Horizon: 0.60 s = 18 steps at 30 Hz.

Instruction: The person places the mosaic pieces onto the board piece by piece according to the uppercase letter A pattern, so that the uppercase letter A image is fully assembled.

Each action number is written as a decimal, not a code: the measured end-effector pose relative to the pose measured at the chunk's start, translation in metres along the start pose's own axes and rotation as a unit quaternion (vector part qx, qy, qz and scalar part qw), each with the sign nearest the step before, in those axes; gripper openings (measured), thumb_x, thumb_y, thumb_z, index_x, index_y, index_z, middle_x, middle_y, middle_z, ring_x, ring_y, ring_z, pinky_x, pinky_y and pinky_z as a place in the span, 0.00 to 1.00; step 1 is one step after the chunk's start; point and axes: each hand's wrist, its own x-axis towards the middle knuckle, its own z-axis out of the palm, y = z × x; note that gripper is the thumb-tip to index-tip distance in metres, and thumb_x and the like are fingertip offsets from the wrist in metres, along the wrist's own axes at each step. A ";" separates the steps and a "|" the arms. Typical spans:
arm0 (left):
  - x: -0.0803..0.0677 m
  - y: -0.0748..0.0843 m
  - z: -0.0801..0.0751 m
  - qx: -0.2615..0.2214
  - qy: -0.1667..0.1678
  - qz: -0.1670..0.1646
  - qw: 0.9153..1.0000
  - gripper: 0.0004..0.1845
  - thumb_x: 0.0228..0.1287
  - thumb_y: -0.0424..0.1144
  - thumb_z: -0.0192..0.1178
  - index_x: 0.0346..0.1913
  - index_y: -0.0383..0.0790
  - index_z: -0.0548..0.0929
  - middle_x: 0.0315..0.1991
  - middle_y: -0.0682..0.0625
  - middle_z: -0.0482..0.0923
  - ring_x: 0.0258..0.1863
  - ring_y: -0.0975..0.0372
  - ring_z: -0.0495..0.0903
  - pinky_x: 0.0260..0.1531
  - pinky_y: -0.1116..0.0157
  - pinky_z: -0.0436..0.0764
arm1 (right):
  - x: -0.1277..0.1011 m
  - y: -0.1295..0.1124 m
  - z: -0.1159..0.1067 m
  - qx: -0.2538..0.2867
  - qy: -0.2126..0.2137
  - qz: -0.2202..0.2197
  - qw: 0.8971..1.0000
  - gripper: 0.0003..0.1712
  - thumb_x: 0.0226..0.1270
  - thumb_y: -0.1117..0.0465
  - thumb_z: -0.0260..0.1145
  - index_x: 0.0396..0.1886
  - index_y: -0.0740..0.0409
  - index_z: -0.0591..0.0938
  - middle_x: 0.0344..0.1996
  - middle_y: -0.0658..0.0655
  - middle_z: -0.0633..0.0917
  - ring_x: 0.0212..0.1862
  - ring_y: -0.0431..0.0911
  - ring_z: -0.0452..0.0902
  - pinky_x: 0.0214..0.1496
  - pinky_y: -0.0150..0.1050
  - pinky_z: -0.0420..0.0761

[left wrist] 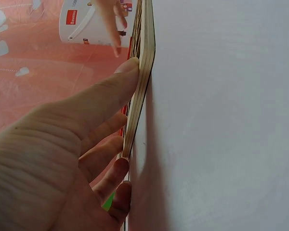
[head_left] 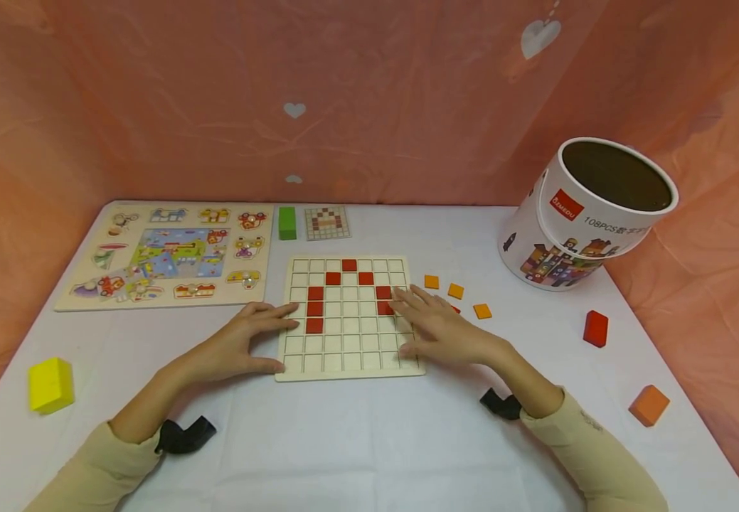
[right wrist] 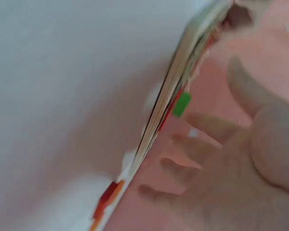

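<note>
A wooden grid board (head_left: 352, 348) lies on the table, with several red square tiles (head_left: 314, 308) set in its cells in an arch shape. My left hand (head_left: 239, 344) is at the board's left edge, fingers extended; in the left wrist view its thumb (left wrist: 108, 96) touches the board's rim. Over the board's right side is my right hand (head_left: 442, 328), fingers spread and holding nothing. In the right wrist view those fingers (right wrist: 195, 147) stand apart from the board's edge. Several orange tiles (head_left: 455, 291) lie right of the board, beside a red one mostly hidden by my right hand.
A pattern card (head_left: 327, 222) and a green block (head_left: 287, 223) are behind the board. A vehicle peg puzzle (head_left: 100, 284) lies back left, a yellow block (head_left: 51, 385) at front left. On the right are a white bucket (head_left: 538, 263), a red block (head_left: 596, 328) and an orange block (head_left: 649, 405).
</note>
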 end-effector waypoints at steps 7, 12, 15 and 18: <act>0.000 0.000 0.002 -0.001 0.003 0.001 1.000 0.35 0.51 0.47 0.77 0.64 0.40 0.80 0.75 0.49 0.63 0.64 0.57 0.61 0.61 0.50 0.64 | -0.013 0.046 -0.020 0.108 0.125 0.034 0.986 0.24 0.59 0.77 0.69 0.56 0.70 0.80 0.50 0.65 0.82 0.50 0.57 0.75 0.54 0.52 0.76; -0.001 0.000 0.002 0.004 0.010 0.012 1.000 0.34 0.53 0.47 0.76 0.63 0.39 0.81 0.74 0.47 0.64 0.63 0.56 0.62 0.60 0.50 0.65 | -0.017 0.061 -0.021 0.111 0.122 0.050 0.985 0.18 0.56 0.78 0.70 0.49 0.70 0.82 0.40 0.60 0.83 0.42 0.52 0.75 0.45 0.42 0.76; -0.001 0.000 0.001 0.004 0.009 0.016 1.000 0.33 0.53 0.46 0.76 0.62 0.39 0.81 0.74 0.47 0.64 0.64 0.55 0.62 0.60 0.50 0.64 | -0.017 0.062 -0.020 0.104 0.115 0.044 0.987 0.17 0.56 0.77 0.71 0.47 0.70 0.83 0.36 0.58 0.82 0.40 0.51 0.74 0.42 0.40 0.75; 0.000 0.000 0.001 0.002 0.005 0.018 1.000 0.33 0.53 0.46 0.76 0.62 0.38 0.80 0.74 0.46 0.64 0.64 0.54 0.62 0.61 0.49 0.63 | -0.017 0.060 -0.019 0.095 0.109 0.048 0.988 0.16 0.55 0.77 0.72 0.45 0.70 0.83 0.34 0.57 0.80 0.38 0.50 0.73 0.40 0.38 0.74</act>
